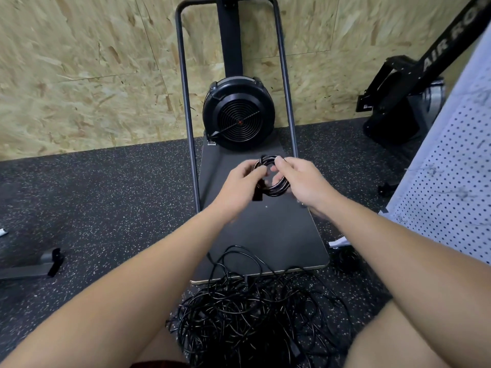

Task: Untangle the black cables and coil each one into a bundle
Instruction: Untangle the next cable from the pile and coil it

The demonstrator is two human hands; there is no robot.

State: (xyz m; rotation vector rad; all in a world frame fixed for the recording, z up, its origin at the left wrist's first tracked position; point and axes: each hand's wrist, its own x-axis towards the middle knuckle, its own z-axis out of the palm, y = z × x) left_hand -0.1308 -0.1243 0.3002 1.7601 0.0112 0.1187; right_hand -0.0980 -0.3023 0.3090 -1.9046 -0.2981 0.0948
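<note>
A small coiled black cable bundle [276, 181] is held up between both hands above the dark platform. My left hand [240, 185] grips its left side, with a black end piece hanging below the fingers. My right hand [303, 181] pinches the top right of the coil with thumb and fingers. Close to me on the floor lies a large tangled heap of black cables [255, 312], partly overlapping the platform's near edge and partly hidden between my legs.
A black fan-wheel exercise machine [239, 118] with a tubular frame stands on the flat platform [292, 248] against an OSB wall. A rowing machine [414, 83] and a white perforated panel [451, 197] are at the right. Speckled rubber floor; a grey bar [34, 265] lies at the left.
</note>
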